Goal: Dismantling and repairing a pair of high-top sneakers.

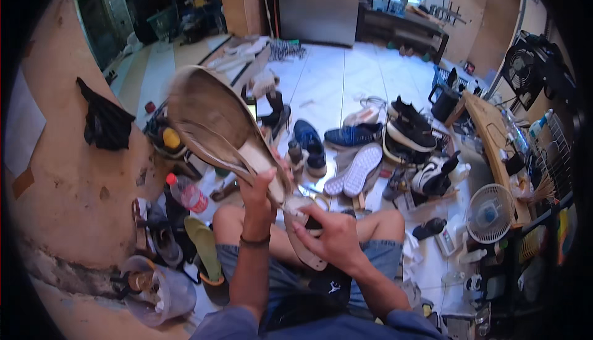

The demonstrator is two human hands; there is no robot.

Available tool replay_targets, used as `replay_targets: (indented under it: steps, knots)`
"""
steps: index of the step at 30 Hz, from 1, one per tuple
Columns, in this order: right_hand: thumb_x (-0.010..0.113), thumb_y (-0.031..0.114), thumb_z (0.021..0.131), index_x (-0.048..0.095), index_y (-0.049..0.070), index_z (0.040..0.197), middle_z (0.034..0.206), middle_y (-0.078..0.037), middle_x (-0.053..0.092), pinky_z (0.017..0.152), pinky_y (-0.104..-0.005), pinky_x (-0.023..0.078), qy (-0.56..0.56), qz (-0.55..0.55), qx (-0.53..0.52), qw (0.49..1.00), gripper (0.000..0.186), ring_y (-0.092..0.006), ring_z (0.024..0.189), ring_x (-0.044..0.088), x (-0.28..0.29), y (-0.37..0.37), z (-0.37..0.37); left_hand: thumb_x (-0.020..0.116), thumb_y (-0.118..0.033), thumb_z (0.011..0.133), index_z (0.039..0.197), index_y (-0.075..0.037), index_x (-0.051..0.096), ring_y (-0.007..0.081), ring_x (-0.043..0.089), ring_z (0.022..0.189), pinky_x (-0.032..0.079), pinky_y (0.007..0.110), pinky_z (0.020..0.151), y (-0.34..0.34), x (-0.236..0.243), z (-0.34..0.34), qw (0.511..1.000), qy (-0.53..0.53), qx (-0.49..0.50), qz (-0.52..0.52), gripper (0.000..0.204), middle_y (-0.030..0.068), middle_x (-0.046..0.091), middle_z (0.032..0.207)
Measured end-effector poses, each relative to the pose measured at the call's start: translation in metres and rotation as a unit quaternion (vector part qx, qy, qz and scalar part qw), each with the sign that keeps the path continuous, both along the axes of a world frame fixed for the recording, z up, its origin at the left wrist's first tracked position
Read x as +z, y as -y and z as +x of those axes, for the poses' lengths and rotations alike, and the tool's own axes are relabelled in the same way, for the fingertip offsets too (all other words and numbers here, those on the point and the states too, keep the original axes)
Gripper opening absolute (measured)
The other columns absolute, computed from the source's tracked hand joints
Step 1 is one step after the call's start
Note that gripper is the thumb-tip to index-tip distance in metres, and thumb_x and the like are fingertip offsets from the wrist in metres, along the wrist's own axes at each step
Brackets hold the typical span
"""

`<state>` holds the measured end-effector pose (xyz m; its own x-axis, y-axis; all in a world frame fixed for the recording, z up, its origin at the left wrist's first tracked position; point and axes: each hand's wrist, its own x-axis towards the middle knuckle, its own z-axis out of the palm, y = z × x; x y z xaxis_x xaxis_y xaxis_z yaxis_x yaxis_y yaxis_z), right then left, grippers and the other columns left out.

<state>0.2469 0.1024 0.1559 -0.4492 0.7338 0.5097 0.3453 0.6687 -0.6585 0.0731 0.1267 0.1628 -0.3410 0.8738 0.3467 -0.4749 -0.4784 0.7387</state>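
A beige open shoe (207, 108) with a pale insole is raised in front of me, tilted, its wide end up and to the left. My left hand (258, 195) is closed around its narrower part, thumb laid along the inside. At the shoe's lower end hangs a pale strap-like piece (311, 256) with small holes near its tip. My right hand (333, 235) is closed on this piece, pinching it between thumb and fingers. Whether the right fingers also hold something small is hidden. Both hands are above my lap, between my bent knees.
Blue shoes (309, 145), an upturned white-soled shoe (355, 173) and black sneakers (411, 127) lie on the tiled floor ahead. A red-capped bottle (186, 193) and a plastic bucket (179, 290) stand left. At right are a small fan (490, 213) and a wooden bench (494, 148).
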Motion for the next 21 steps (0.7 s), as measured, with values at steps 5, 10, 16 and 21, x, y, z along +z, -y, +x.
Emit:
replay_targets:
  steps: [5, 10, 16, 21]
  knots:
    - [0.078, 0.016, 0.084, 0.069, 0.0, 0.105, 0.08, -0.012, 0.071, 0.067, -0.0299, 0.054, -0.04, -0.061, 0.023, 0.997, 0.028, -0.0167, 0.072, 0.07, 0.007, 0.001, 0.005, 0.057, -0.014, 0.083, 0.149, -0.001, 0.035, 0.0217, 0.062, 0.088, 0.057, 0.036, 0.073, 0.0, 0.015, 0.0, 0.996, 0.058, -0.045, 0.043, 0.071, 0.0127, 0.056, 0.113]
    - [0.077, 0.018, 0.085, 0.067, -0.001, 0.101, 0.078, -0.012, 0.07, 0.065, -0.027, 0.051, -0.126, -0.183, 0.048, 0.974, 0.027, -0.0135, 0.07, 0.067, -0.007, -0.018, 0.004, 0.052, -0.024, 0.084, 0.152, -0.009, 0.035, 0.0253, 0.059, 0.091, 0.056, 0.043, 0.074, -0.018, 0.006, -0.011, 0.989, 0.111, -0.102, 0.006, 0.072, 0.0133, 0.054, 0.111]
    - [0.074, 0.013, 0.091, 0.064, -0.002, 0.106, 0.089, -0.002, 0.068, 0.069, -0.0202, 0.048, -0.225, -0.284, 0.1, 0.927, 0.023, -0.0044, 0.08, 0.061, -0.032, -0.031, 0.012, 0.051, -0.03, 0.084, 0.147, -0.009, 0.04, 0.0285, 0.058, 0.091, 0.053, 0.049, 0.074, -0.03, -0.01, -0.004, 0.981, 0.149, -0.124, -0.032, 0.068, 0.0149, 0.054, 0.11]
    - [0.074, 0.011, 0.091, 0.064, -0.001, 0.107, 0.09, -0.001, 0.069, 0.071, -0.0207, 0.049, -0.351, -0.361, 0.099, 0.858, 0.022, -0.0047, 0.08, 0.061, -0.058, -0.026, 0.02, 0.051, -0.033, 0.083, 0.144, -0.009, 0.042, 0.0291, 0.058, 0.09, 0.052, 0.049, 0.074, -0.036, -0.011, 0.014, 0.973, 0.187, -0.128, -0.037, 0.067, 0.0148, 0.055, 0.109]
